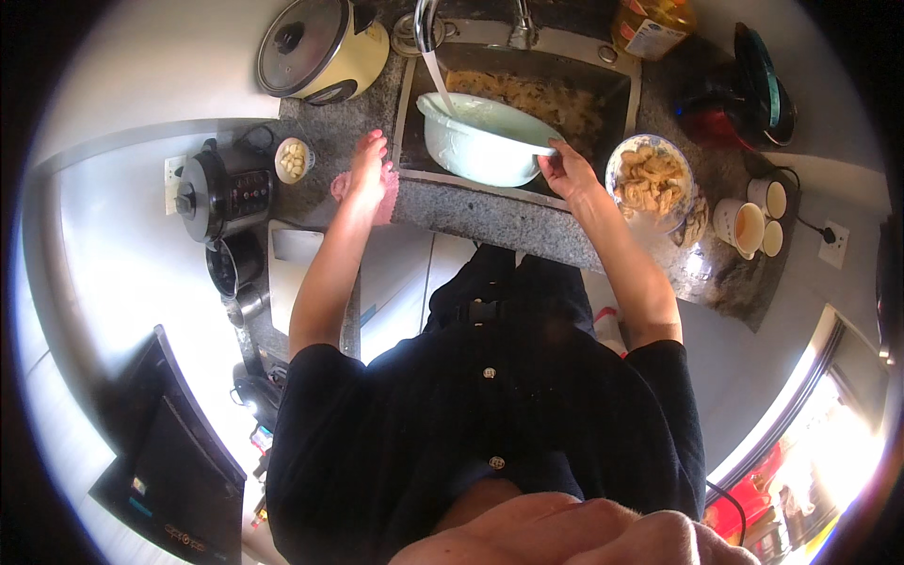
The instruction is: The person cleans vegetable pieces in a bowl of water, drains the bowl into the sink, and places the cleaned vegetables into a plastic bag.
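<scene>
My right hand (567, 169) grips the rim of a pale green plastic basin (480, 152), which is tilted over a sink (406, 134). Water runs from a chrome faucet (426, 32) into the basin's left side. Brown, murky water with bits in it (522, 88) lies in the sink behind the basin. My left hand (370, 166) is raised left of the sink, off the basin, above a pink cloth (388, 201) on the granite counter. Whether it touches the cloth is not clear. Right of my right hand stands a patterned bowl (613, 159) heaped with light brown food pieces (650, 180).
Left on the counter are a small bowl of peeled garlic cloves (292, 161), a cream electric cooker (353, 60) and a dark electric pressure cooker (229, 191). To the right stand several cups (734, 222). A jug of yellowish liquid (653, 28) is behind the sink.
</scene>
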The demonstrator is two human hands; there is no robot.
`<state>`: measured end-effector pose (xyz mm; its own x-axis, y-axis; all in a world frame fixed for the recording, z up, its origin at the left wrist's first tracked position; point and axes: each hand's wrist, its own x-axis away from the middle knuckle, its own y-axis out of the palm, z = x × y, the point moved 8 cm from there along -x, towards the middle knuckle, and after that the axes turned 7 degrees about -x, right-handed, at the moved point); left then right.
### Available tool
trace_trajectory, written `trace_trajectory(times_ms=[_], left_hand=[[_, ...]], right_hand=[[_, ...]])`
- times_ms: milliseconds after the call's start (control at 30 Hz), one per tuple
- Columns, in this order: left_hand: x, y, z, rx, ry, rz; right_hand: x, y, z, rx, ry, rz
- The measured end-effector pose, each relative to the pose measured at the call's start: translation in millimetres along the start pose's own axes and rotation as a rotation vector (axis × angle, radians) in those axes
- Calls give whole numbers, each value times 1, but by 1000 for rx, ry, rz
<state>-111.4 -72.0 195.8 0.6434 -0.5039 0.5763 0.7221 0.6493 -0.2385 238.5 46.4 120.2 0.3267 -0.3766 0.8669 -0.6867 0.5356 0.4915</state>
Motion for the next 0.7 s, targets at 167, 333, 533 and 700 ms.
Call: trace_trajectory(times_ms=[167, 333, 533, 700], left_hand=[[13, 18, 1, -17, 74, -38], [18, 38, -3, -145, 305, -127], [72, 155, 49, -151, 386, -550], [6, 227, 90, 69, 273, -381]], right_hand=[[-2, 15, -13, 171, -171, -79], [23, 44, -24, 472, -397, -220], [54, 59, -42, 1101, -783, -87], [94, 85, -32, 1544, -1179, -78]])
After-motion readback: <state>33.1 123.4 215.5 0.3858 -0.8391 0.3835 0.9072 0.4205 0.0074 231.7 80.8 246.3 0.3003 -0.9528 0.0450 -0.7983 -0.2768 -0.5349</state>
